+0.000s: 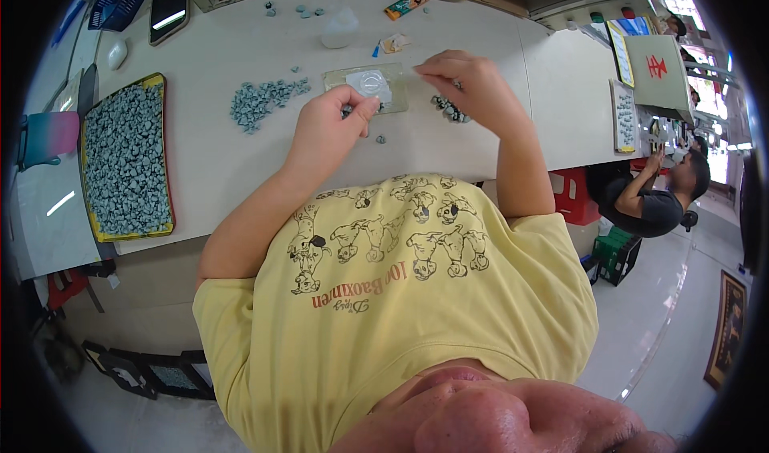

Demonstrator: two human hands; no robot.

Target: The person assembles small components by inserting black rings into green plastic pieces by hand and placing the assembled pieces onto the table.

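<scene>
My left hand (pixel 330 124) is closed in a pinch over the near edge of a clear flat tray (pixel 397 76). What its fingertips hold, if anything, is too small to make out. In the tray lies a white sheet with a round mark (pixel 370 83). My right hand (pixel 473 88) hovers just right of the tray, thumb and fingers drawn together toward the left. Beneath it is a small pile of dark and grey-green pieces (pixel 450 110), partly hidden by the hand. A larger loose group of grey-green pieces (pixel 256 103) lies left of my left hand. One single piece (pixel 380 140) sits near me.
A yellow-rimmed tray (pixel 170 182) full of similar pieces stands at the left. Farther back are a phone (pixel 168 11), a blue basket (pixel 117 0), a translucent cup (pixel 340 27) and an orange-green packet (pixel 407 5). Another person (pixel 653 201) sits at the right.
</scene>
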